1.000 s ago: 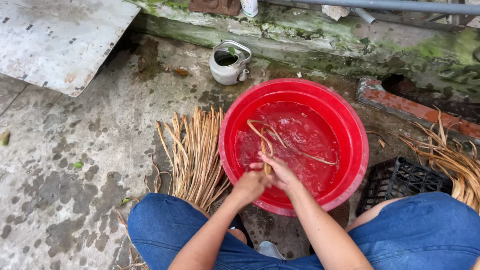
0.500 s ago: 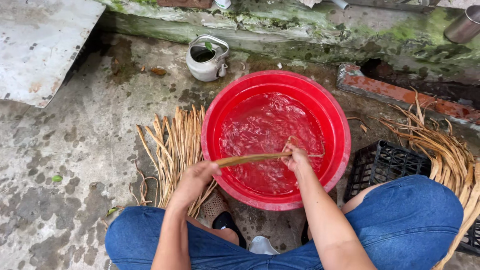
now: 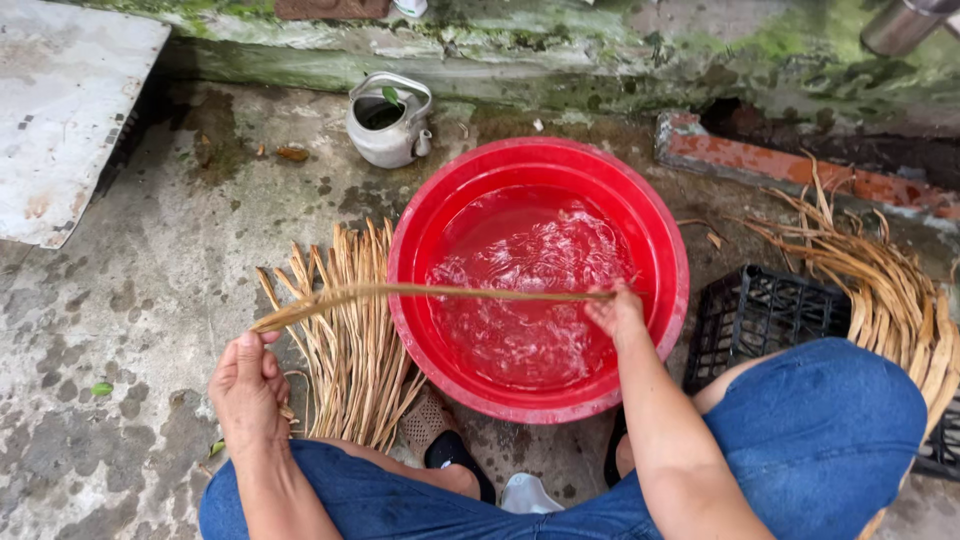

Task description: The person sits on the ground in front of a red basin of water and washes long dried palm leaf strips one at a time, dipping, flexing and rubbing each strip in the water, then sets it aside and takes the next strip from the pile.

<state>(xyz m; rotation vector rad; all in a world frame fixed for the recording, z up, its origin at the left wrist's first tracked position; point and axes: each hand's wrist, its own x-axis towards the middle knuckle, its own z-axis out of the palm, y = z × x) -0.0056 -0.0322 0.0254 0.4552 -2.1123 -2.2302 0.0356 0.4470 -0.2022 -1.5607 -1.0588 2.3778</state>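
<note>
Right hand [image 3: 617, 312] over the red basin [image 3: 420, 250] of water, fingers pinched on one end of a long tan fibre strip [image 3: 430, 292] stretched level across the near half of the basin. Left hand [image 3: 247, 388] above the concrete floor [image 3: 140, 300], fingers closed on the other end, beside the pile of strips [image 3: 350, 350].

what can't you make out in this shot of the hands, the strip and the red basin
Head view only:
- Left hand: fingers curled under, so its grip on the strip is hidden.
- Red basin: bottom blurred by rippling water.
- Black crate: partly covered by the knee and cut by the right edge.
- Kettle: contents too dark.
</note>
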